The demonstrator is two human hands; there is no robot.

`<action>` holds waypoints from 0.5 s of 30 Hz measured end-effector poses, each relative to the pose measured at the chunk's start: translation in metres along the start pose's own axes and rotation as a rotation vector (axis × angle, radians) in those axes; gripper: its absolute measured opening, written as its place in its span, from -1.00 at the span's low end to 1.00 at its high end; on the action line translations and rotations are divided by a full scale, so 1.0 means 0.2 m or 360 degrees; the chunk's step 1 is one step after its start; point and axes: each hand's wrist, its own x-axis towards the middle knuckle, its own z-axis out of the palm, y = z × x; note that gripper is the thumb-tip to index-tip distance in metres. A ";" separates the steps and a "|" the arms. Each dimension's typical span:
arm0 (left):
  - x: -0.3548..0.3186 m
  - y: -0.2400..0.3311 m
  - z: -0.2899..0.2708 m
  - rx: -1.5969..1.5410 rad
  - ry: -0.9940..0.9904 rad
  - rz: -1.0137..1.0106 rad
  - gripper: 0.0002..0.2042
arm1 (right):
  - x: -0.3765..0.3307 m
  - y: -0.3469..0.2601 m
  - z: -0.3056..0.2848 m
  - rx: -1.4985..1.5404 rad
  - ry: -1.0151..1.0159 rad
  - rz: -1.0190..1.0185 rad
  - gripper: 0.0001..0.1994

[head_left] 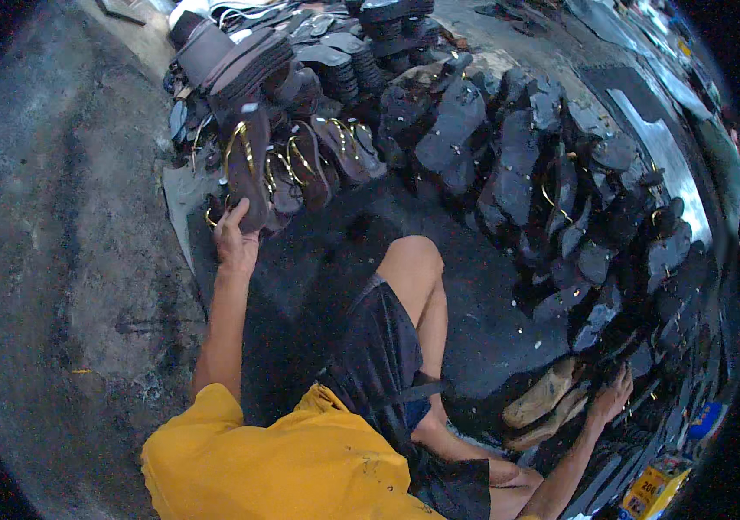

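Observation:
My left hand (236, 238) is closed round the near end of a dark sandal (248, 165) with thin gold straps. That sandal stands at the left end of a row of similar gold-strapped sandals (307, 165). At the lower right, my right hand (614, 397) reaches out over dark sole pieces (640, 360), its fingers partly stretched. Whether its fingertips touch a piece, I cannot make out. Just left of this hand lies a pair of tan, shoe-shaped forms (543, 403).
Stacked dark soles (253, 65) rise behind the sandals. Many loose soles and unfinished sandals (508, 165) curve round to the right. My bent knee (413, 256) is in the middle, above a dark mat (491, 321). Grey concrete floor (66, 260) lies left; a yellow box (654, 490) stands lower right.

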 end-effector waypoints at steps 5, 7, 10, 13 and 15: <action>0.20 -0.33 -0.08 -0.0496 0.0436 -0.0167 -0.64 | 0.06 0.02 -0.27 0.0488 0.0605 0.0260 -0.64; 0.32 -0.47 -0.11 -0.0533 0.0513 -0.0166 -0.58 | 0.07 0.00 -0.33 0.0625 0.0699 0.0228 -0.62; 0.29 -0.60 0.03 -0.0545 0.0605 -0.0390 -0.46 | -0.04 0.09 -0.51 0.0683 0.0763 0.0565 -0.57; -0.36 -0.43 0.35 -0.0280 0.0389 -0.0820 -0.32 | -0.42 0.01 -0.84 0.1218 0.0809 0.1227 -0.46; -0.67 -0.38 0.45 0.0005 -0.0804 -0.0514 -0.21 | -0.52 -0.46 -1.05 0.2219 0.0687 0.1402 -0.45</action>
